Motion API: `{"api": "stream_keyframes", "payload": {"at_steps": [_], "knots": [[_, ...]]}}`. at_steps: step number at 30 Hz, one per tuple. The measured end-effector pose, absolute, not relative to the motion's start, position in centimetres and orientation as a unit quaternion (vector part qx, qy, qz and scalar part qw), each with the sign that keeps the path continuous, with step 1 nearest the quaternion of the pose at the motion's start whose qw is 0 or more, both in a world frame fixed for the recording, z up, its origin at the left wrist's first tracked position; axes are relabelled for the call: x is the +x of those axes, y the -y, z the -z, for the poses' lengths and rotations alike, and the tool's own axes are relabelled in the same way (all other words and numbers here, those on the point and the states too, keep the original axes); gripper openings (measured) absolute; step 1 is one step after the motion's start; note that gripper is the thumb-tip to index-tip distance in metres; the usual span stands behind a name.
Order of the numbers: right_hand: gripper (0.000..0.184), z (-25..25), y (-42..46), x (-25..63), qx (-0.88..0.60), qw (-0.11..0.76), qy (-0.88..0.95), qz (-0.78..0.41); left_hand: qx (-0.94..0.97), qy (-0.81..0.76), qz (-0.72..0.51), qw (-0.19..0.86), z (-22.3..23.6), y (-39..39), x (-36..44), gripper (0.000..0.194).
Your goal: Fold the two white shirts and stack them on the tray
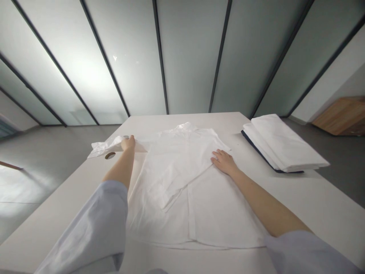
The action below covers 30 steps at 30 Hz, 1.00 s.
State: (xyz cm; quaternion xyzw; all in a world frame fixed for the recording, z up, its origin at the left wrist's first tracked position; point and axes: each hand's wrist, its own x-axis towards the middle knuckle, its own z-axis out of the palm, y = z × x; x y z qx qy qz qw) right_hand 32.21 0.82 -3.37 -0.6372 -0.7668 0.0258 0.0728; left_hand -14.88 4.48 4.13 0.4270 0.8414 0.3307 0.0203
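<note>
Left hand (128, 144) grips the sleeve (107, 147) of one white shirt (182, 190); right hand (224, 161) lies open on it.

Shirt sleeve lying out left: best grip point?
Pinch the sleeve near its free end, coming from above on the outer left side. It lies crumpled and loose on the table, so a fold should lift easily there; the left hand sits further in, toward the shirt.

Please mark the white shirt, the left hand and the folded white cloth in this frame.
white shirt (219, 209): head view, on its body panel.
left hand (128, 143): head view, on the back of the hand.
folded white cloth (285, 142): head view, on the top layer.
</note>
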Motion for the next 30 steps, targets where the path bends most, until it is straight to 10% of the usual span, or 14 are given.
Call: {"api": "stream_keyframes", "payload": {"at_steps": [6, 10, 23, 30], "knots": [[0.050, 3.6, -0.9, 32.3, -0.627, 0.084, 0.774, -0.022, 0.742, -0.624, -0.179, -0.165, -4.4, -4.1, -7.7, 0.042], [0.049, 3.6, -0.8, 32.3, -0.625, 0.091, 0.775, -0.024, 0.898, -0.434, -0.024, -0.063, -1.5, -2.5, -1.8, 0.025], [0.036, -1.4, -3.4, 30.0, -0.611, -0.046, 0.791, -0.005, 0.787, -0.583, -0.197, 0.031, 2.2, -1.1, -0.8, 0.031], [0.033, -2.8, -6.4, 20.8, -0.544, 0.168, 0.813, -0.121, 0.801, -0.566, -0.195, 0.016, 2.3, -0.9, -0.9, 0.030]]}}
